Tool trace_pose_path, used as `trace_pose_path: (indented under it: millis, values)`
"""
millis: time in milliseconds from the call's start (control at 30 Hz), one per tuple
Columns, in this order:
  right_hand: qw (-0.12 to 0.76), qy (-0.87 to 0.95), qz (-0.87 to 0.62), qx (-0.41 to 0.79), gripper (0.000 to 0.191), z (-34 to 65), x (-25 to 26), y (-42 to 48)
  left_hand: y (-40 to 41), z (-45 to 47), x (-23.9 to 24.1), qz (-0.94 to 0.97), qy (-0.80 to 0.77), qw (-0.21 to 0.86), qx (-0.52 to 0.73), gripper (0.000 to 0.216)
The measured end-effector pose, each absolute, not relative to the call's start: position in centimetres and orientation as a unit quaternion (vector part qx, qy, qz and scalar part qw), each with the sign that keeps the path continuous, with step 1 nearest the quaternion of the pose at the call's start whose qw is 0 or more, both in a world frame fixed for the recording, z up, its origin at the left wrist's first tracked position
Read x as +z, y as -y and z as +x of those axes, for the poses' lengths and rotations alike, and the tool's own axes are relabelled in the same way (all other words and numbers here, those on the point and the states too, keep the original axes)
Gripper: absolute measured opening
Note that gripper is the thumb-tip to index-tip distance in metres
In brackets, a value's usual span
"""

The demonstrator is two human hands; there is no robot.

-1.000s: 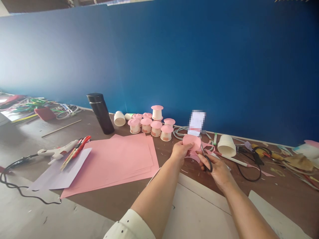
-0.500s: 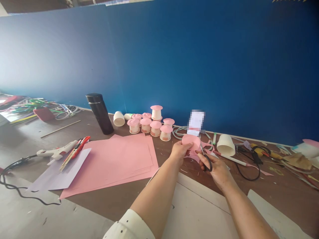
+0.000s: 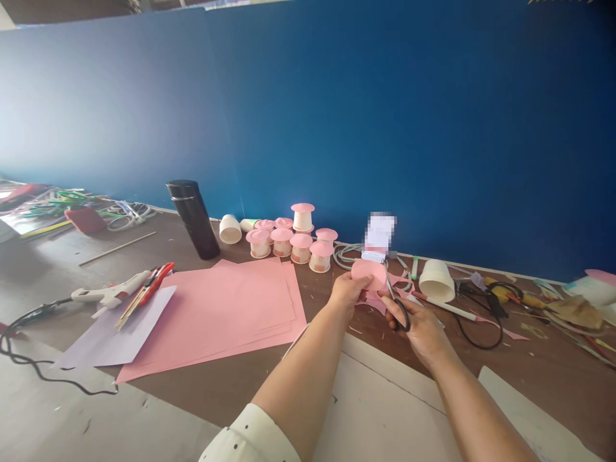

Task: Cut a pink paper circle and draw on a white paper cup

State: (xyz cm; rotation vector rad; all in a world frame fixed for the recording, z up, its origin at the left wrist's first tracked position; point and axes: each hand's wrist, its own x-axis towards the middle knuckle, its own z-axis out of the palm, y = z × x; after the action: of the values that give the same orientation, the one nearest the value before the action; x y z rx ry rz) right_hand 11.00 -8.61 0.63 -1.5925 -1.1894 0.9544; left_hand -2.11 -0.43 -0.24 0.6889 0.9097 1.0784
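My left hand (image 3: 347, 290) pinches a round pink paper piece (image 3: 368, 274) above the table. My right hand (image 3: 418, 324) grips black-handled scissors (image 3: 396, 304), whose blades meet the right edge of that pink piece. Pink offcuts (image 3: 376, 300) lie on the table just under both hands. A stack of pink paper sheets (image 3: 226, 311) lies flat to the left of my left forearm. Several small paper cups with pink round tops (image 3: 301, 239) stand grouped behind the sheets, close to the blue wall.
A black flask (image 3: 193, 219) stands left of the cups. A white glue gun (image 3: 110, 294) and a red-handled cutter (image 3: 147, 292) lie on a lilac sheet at left. A white paper cup (image 3: 436, 280) lies on its side at right, among black cables, pens and tools.
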Motion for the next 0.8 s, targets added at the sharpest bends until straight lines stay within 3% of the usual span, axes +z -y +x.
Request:
trace_pose_path:
  millis: [367, 633, 800]
  values:
    - [0.454, 0.474, -0.644, 0.394, 0.046, 11.18, 0.33, 8.51, 0.49, -2.16, 0.03, 0.275, -0.403, 0.721, 0.492, 0.021]
    - [0.443, 0.489, -0.644, 0.388, 0.044, 11.02, 0.43, 8.52, 0.68, -1.65, 0.08, 0.187, -0.342, 0.784, 0.483, 0.033]
    - [0.446, 0.492, -0.638, 0.391, 0.044, 11.20, 0.09, 8.43, 0.56, -1.69, -0.18, 0.230, -0.376, 0.755, 0.486, 0.030]
